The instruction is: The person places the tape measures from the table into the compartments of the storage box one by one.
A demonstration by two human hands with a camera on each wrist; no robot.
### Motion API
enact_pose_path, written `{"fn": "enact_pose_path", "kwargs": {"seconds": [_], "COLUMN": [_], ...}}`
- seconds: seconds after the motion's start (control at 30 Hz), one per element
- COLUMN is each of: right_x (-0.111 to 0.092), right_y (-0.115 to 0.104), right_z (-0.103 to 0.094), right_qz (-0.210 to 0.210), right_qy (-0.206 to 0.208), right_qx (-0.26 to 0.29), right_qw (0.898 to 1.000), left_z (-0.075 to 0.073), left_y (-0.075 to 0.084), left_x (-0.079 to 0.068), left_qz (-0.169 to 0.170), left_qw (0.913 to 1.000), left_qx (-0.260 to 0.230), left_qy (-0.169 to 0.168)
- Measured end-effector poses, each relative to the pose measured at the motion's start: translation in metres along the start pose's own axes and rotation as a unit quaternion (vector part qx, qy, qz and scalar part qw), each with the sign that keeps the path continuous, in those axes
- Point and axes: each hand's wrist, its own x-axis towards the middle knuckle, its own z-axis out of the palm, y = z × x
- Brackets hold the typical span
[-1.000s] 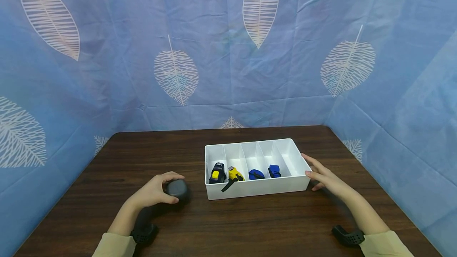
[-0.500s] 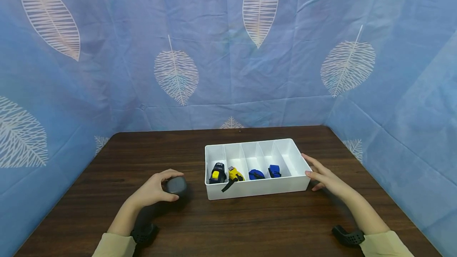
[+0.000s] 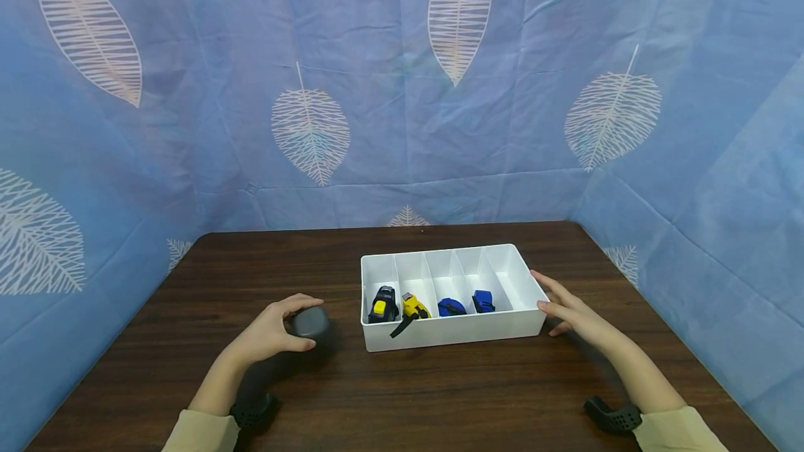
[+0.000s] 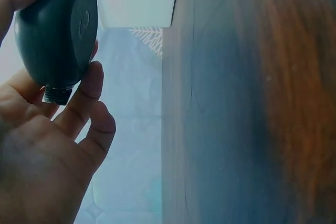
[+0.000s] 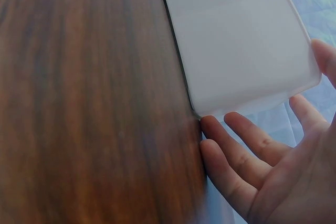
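Observation:
My left hand (image 3: pixel 276 330) grips a dark grey rounded case (image 3: pixel 310 322) between thumb and fingers, left of a white divided tray (image 3: pixel 452 330). In the left wrist view the case (image 4: pixel 55 35) has a faint raised mark on its flat side and a ribbed black stub at its lower end; its exact kind I cannot tell. A black-and-yellow tape measure (image 3: pixel 382 304), a yellow one (image 3: pixel 414 307), a round blue one (image 3: pixel 450 307) and a small blue one (image 3: pixel 483 300) sit in separate compartments. My right hand (image 3: pixel 579 316) touches the tray's right end, thumb at the near corner, fingers extended.
A dark wooden table (image 3: pixel 402 396) carries the tray near its middle. From the yellow tape measure a black strap (image 3: pixel 403 326) hangs over the tray's front rim. Blue leaf-patterned cloth (image 3: pixel 377 124) closes off the back and both sides. Each wrist wears a black band (image 3: pixel 254 411).
My left hand has shifted slightly upward and to the left in the head view, carrying the dark grey case. The right hand and the tray stay where they were.

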Motion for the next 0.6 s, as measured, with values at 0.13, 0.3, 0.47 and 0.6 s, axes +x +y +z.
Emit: {"fn": "enact_pose_path", "kwargs": {"seconds": [0.13,0.3,0.47,0.6], "right_x": [0.001,0.001,0.001,0.001], "right_y": [0.0,0.001,0.001,0.0], "right_z": [0.0,0.0,0.0,0.0], "right_qz": [0.003,0.006,0.005,0.002], "right_qy": [0.002,0.002,0.0,0.0], "right_qx": [-0.001,0.001,0.002,0.001], "right_qw": [1.0,1.0,1.0,1.0], "left_z": [0.0,0.0,0.0,0.0], "left_y": [0.003,0.008,0.012,0.014], "left_x": [0.001,0.001,0.002,0.003], "left_qz": [-0.001,0.003,0.009,0.012], "left_qw": [1.0,1.0,0.9999,0.9997], "left_qx": [-0.001,-0.003,0.007,0.013], "left_qy": [0.002,0.007,0.012,0.018]}}
